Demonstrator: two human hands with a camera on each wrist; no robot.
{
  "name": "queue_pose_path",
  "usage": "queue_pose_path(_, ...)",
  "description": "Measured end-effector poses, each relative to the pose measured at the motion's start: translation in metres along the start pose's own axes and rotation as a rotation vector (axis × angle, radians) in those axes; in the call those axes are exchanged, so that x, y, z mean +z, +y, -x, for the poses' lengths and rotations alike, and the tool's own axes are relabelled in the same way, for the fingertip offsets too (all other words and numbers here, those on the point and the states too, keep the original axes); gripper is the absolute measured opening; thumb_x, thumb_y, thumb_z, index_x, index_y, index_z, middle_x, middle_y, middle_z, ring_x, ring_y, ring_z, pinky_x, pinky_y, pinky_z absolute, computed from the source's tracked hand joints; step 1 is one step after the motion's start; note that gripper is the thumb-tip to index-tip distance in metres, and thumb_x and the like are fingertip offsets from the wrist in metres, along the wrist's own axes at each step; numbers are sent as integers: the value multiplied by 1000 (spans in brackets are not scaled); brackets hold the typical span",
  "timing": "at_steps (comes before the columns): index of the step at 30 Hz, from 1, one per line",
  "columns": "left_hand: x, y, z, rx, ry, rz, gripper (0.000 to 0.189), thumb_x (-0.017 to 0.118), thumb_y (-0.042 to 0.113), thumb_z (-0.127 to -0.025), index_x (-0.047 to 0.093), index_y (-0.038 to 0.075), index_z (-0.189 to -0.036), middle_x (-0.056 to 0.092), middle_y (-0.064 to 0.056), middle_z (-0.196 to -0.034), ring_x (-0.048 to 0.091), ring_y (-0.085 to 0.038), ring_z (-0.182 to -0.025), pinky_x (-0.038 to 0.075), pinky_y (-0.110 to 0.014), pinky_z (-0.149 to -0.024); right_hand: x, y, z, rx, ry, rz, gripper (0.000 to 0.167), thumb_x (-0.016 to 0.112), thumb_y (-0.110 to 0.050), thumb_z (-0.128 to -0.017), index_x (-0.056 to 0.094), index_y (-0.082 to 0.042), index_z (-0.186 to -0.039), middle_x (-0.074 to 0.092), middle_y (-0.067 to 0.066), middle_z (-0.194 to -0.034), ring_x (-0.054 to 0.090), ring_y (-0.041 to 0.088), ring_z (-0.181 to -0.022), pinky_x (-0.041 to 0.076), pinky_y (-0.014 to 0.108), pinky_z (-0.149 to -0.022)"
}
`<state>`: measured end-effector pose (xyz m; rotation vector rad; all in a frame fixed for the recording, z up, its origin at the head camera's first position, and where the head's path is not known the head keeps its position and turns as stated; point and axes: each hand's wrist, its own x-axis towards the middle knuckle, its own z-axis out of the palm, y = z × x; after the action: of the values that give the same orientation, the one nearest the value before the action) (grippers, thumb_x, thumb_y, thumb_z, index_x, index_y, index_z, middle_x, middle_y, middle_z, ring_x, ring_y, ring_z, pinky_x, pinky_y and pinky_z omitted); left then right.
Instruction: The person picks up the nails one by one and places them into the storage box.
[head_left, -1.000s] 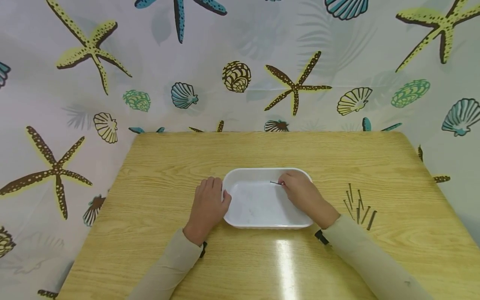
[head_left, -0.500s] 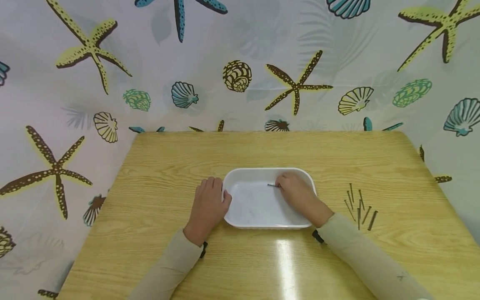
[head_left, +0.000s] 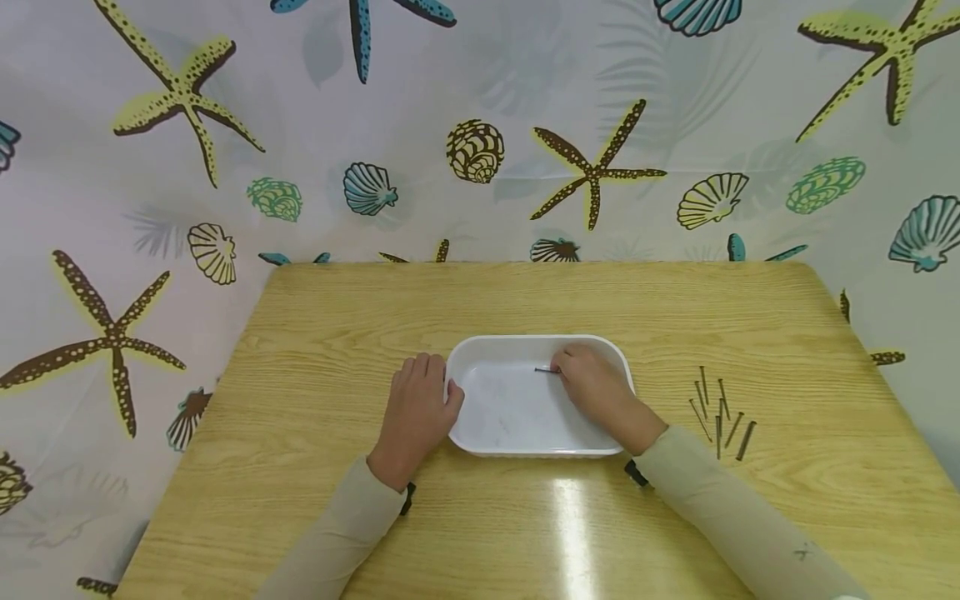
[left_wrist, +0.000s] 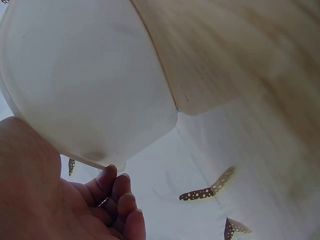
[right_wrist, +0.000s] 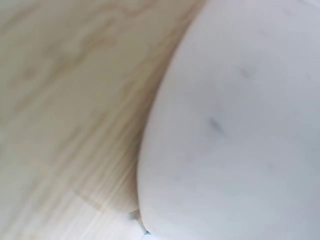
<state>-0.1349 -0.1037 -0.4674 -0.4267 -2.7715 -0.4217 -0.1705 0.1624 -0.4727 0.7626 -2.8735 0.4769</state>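
A white oblong dish (head_left: 517, 417) stands on the wooden table. My right hand (head_left: 596, 387) reaches into it over the right side and pinches a nail (head_left: 545, 370), whose thin shank points left from the fingertips. On the dish's left side, my left hand (head_left: 422, 400) holds the rim, thumb over the edge and fingers outside. The left wrist view shows the left hand's curled fingers (left_wrist: 120, 192) right at the rim of the white dish (left_wrist: 95, 85). In the right wrist view the pale dish wall (right_wrist: 235, 140) fills the right side, and the hand is out of sight.
Several loose nails (head_left: 718, 421) lie on the table (head_left: 360, 317) to the right of the dish, in a scattered group near the right forearm. A cloth with starfish and shells (head_left: 420, 125) hangs behind the table and along both sides.
My right hand has shifted slightly left and lower in the dish with the nail, then stayed there over the last half second. My left hand has kept its place on the rim.
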Motion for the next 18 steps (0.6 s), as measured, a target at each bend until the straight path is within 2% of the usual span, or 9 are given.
queue_pose_path(11, -1, 1, -1, -6, -3, 16, 13, 49, 21, -86, 46, 9, -81, 42, -2, -77, 37, -20, -69, 30, -31, -61, -5, -1, 0, 2, 4, 7, 11, 61, 4, -80, 66, 0, -88, 62, 10, -88, 59, 24, -85, 47, 34, -76)
queue_pose_path(18, -1, 2, 0, -19, -11, 5, 15, 49, 22, -86, 49, 8, -84, 44, -3, -78, 38, -21, -70, 31, -32, -62, -7, -2, 0, 15, -1, -45, 9, 64, -8, -81, 66, -1, -87, 61, 8, -87, 57, 21, -83, 47, 33, -75)
